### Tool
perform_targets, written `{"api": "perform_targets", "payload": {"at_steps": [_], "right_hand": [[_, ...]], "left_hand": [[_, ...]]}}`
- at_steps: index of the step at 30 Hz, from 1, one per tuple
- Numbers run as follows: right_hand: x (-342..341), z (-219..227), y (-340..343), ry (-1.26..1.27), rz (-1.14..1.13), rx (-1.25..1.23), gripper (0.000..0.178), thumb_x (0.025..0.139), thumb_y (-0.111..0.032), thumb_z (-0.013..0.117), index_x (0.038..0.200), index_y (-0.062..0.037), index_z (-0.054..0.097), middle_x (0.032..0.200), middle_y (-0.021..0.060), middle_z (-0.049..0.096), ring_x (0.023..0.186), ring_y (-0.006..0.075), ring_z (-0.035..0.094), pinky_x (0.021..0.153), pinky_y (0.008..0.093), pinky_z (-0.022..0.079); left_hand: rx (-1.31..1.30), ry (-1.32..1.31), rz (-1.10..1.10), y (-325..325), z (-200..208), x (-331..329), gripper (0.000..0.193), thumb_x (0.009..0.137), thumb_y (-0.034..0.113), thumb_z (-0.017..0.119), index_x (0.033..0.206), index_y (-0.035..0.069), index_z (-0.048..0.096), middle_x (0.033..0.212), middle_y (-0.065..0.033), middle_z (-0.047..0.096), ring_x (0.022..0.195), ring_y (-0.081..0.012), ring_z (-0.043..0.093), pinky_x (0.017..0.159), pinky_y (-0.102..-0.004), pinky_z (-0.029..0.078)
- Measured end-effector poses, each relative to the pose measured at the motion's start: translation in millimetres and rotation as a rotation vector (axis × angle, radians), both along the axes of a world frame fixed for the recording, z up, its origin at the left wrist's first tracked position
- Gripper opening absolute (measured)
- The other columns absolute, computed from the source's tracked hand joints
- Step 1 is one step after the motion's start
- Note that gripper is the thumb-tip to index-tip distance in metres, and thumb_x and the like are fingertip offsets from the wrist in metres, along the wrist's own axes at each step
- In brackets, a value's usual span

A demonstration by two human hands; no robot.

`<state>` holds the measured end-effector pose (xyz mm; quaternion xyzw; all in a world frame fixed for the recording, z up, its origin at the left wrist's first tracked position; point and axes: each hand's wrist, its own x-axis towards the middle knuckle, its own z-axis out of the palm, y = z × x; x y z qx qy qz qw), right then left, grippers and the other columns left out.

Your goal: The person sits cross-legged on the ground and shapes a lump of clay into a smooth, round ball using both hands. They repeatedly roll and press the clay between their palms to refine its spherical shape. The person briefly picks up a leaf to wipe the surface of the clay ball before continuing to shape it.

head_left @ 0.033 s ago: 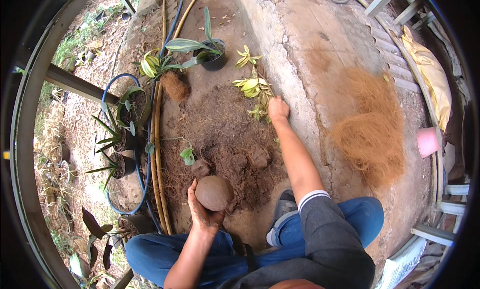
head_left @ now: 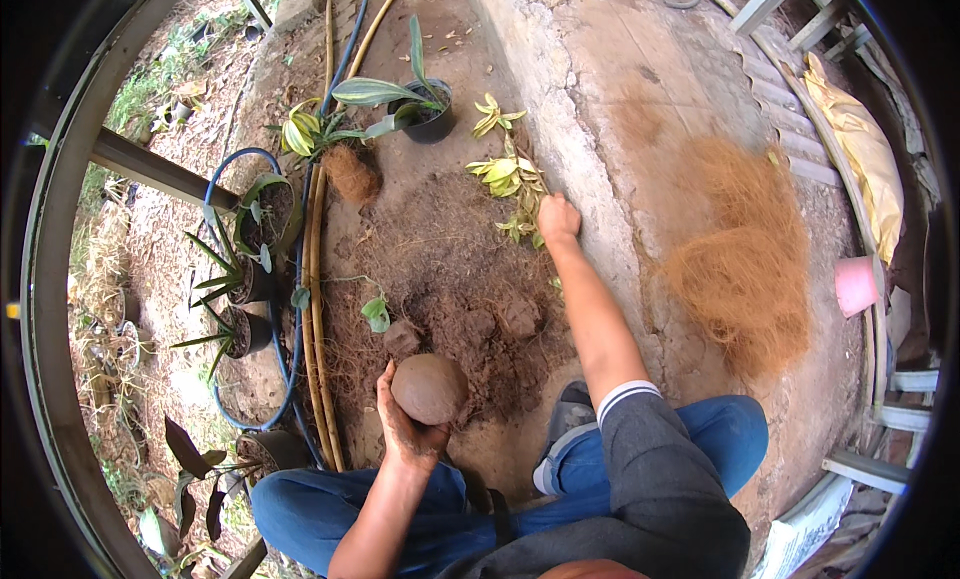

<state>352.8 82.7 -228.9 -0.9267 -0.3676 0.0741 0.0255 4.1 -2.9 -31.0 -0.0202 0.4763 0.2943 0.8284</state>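
My left hand point(head_left: 405, 424) cups a round brown soil ball point(head_left: 430, 387) just above my knees. My right hand point(head_left: 557, 219) is stretched forward, fingers closed on the stems of small yellow-green plant cuttings point(head_left: 505, 174) lying at the foot of a concrete ledge point(head_left: 600, 99). Between both hands spreads a mound of dark soil and fibre point(head_left: 450, 279) with a few clods point(head_left: 520, 317) and one small green seedling point(head_left: 376, 312). A root ball wrapped in fibre with a striped plant point(head_left: 345, 169) lies at the far left of the mound.
A black pot with a long-leaved plant point(head_left: 428, 114) stands beyond the mound. Bamboo canes and a blue hose point(head_left: 310, 279) run along the left, with potted plants point(head_left: 245, 279) beside them. A heap of orange-brown coconut fibre point(head_left: 745, 259), a pink cup point(head_left: 855, 284) and a yellow sack point(head_left: 865, 149) lie on the right.
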Motion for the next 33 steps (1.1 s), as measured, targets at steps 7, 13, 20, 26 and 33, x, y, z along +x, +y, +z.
{"api": "perform_targets", "payload": {"at_steps": [7,13,20,26,33], "right_hand": [[4.4,43.2,3.4,0.168,-0.096,0.282,0.021,0.082,-0.011,0.054,0.096,-0.0037,0.068,0.088,0.0224,0.066,0.087,0.0387,0.064,0.077,0.0453,0.052],[46.8,42.0,5.4,0.308,-0.051,0.700,0.014,0.086,-0.008,0.057,0.097,-0.0060,0.065,0.084,0.0123,0.069,0.072,0.0200,0.067,0.062,0.0327,0.051],[35.9,68.1,1.6,0.464,0.003,0.697,0.030,0.081,0.005,0.055,0.110,-0.0030,0.055,0.089,0.0110,0.066,0.076,0.0174,0.066,0.059,0.0303,0.053],[39.1,46.5,-0.8,0.343,0.045,0.591,0.043,0.077,0.000,0.061,0.118,-0.0085,0.054,0.084,0.0139,0.067,0.083,0.0301,0.066,0.073,0.0377,0.051],[39.0,74.6,6.5,0.487,-0.106,0.884,0.020,0.079,-0.012,0.063,0.099,-0.0095,0.067,0.093,0.0147,0.068,0.083,0.0284,0.067,0.074,0.0382,0.051]], "left_hand": [[0.010,0.005,0.019,-3.2,2.1,-0.7,0.049,0.085,0.052,0.049,0.117,0.014,0.050,0.114,-0.0103,0.056,0.105,-0.0313,0.056,0.086,-0.0470,0.048],[0.042,-0.039,-0.013,-7.3,7.3,1.7,0.051,0.085,0.052,0.048,0.119,0.015,0.048,0.115,-0.0106,0.055,0.105,-0.0309,0.056,0.086,-0.0470,0.048],[0.056,-0.030,-0.006,-9.7,6.3,-4.7,0.051,0.086,0.053,0.045,0.121,0.015,0.046,0.117,-0.0109,0.055,0.107,-0.0307,0.055,0.088,-0.0491,0.047],[0.033,-0.017,-0.023,-6.5,5.3,-1.5,0.050,0.086,0.052,0.046,0.120,0.015,0.049,0.116,-0.0111,0.056,0.106,-0.0300,0.056,0.088,-0.0490,0.047],[-0.007,0.001,-0.014,-5.0,5.4,1.7,0.048,0.087,0.051,0.045,0.119,0.015,0.050,0.116,-0.0103,0.056,0.109,-0.0297,0.055,0.092,-0.0488,0.046]]}}
